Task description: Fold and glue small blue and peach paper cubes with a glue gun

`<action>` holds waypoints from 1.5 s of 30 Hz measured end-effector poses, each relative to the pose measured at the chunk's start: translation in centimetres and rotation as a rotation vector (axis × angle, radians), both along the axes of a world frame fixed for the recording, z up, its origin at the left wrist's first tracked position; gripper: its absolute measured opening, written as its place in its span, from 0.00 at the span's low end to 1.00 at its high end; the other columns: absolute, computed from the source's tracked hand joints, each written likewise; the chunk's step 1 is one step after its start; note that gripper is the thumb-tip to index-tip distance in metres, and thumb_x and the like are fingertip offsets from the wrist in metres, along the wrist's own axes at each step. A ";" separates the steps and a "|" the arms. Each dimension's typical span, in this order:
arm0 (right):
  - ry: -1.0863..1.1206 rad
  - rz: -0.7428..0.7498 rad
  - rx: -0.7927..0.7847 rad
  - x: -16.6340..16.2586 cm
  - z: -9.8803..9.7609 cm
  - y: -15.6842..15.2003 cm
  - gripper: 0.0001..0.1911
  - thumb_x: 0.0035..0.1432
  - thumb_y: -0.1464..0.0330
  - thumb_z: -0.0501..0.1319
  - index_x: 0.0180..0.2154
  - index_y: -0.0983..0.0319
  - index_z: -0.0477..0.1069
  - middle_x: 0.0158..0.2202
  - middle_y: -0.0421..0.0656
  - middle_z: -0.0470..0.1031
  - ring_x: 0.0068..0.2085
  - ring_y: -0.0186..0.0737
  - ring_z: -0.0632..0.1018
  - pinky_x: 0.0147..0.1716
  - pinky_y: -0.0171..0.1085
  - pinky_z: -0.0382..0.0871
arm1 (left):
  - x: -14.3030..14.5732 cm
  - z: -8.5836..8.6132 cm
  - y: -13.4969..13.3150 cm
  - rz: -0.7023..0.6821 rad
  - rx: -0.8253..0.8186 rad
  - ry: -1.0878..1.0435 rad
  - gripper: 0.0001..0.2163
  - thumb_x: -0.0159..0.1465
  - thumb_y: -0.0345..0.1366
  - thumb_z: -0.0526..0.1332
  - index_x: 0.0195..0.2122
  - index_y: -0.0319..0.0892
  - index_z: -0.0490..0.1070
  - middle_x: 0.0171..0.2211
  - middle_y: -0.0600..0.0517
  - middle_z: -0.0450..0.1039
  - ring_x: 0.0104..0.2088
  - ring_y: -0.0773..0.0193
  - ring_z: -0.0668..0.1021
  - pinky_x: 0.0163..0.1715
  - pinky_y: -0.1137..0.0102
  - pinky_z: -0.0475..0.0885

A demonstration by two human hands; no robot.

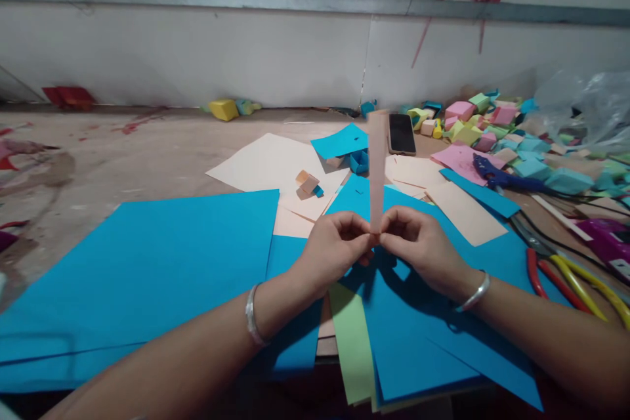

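A narrow strip of pale peach paper (pixel 377 164) stands upright above the table, its lower end pinched between my two hands. My left hand (pixel 339 243) grips the bottom from the left, thumb and fingers pressed together. From the right, my right hand (pixel 418 243) closes on the same end, fingertips almost touching the left ones. Beneath them lie blue paper sheets (pixel 418 354), with a light green sheet (pixel 352 341) poking out below. Behind my left hand, a small peach folded paper piece (pixel 308 182) with a blue bit rests on pale paper.
A phone (pixel 402 133) lies beyond the strip. Folded paper pieces (pixel 492 121) pile up at the back right, near a blue glue gun (pixel 506 174). Pliers with red handles (pixel 536 272) and yellow-handled scissors (pixel 585 289) lie right. A large blue sheet (pixel 147 275) covers the left.
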State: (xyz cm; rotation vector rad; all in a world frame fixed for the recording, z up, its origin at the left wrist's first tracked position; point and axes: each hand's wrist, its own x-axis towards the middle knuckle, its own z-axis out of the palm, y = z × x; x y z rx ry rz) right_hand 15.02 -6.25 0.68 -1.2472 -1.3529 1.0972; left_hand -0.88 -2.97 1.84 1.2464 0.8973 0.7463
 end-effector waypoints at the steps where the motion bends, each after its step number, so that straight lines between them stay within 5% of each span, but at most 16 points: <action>1: 0.013 -0.007 -0.006 -0.1 0.0 0.0 0.04 0.49 0.69 0.64 0.29 0.60 0.69 0.28 0.37 0.72 0.31 0.35 0.74 0.31 0.35 0.69 | 0.0 -0.1 0.0 0.010 -0.001 -0.004 0.05 0.53 0.33 0.68 0.26 0.38 0.74 0.21 0.53 0.71 0.22 0.70 0.72 0.22 0.73 0.69; 10: 0.124 -0.040 -0.126 -0.1 -0.1 0.1 0.08 0.45 0.67 0.68 0.25 0.61 0.70 0.21 0.34 0.68 0.24 0.30 0.67 0.22 0.31 0.60 | -0.1 0.0 0.0 0.034 -0.074 -0.028 0.03 0.50 0.26 0.67 0.26 0.38 0.75 0.22 0.53 0.72 0.22 0.71 0.72 0.25 0.74 0.67; 21: -0.082 0.016 -0.029 0.4 0.0 0.6 0.02 0.49 0.69 0.65 0.27 0.61 0.75 0.27 0.39 0.76 0.29 0.35 0.74 0.28 0.34 0.67 | -0.4 -0.8 0.4 0.017 -0.213 -0.121 0.04 0.49 0.23 0.64 0.26 0.37 0.73 0.21 0.53 0.72 0.22 0.71 0.73 0.25 0.75 0.68; 34: -0.262 0.041 0.184 0.6 0.0 0.3 0.07 0.52 0.77 0.59 0.28 0.61 0.74 0.29 0.38 0.76 0.32 0.34 0.74 0.33 0.33 0.68 | -0.4 -0.1 0.4 -0.004 -0.096 -0.040 0.06 0.51 0.30 0.68 0.27 0.36 0.71 0.22 0.52 0.72 0.22 0.70 0.73 0.26 0.72 0.69; 45: -0.164 0.043 0.066 0.4 -0.1 -0.1 0.02 0.55 0.71 0.60 0.32 0.61 0.72 0.28 0.39 0.73 0.29 0.35 0.73 0.28 0.35 0.67 | -0.4 -0.3 0.2 0.018 0.008 -0.031 0.08 0.51 0.30 0.68 0.31 0.38 0.71 0.25 0.54 0.70 0.24 0.69 0.72 0.24 0.71 0.69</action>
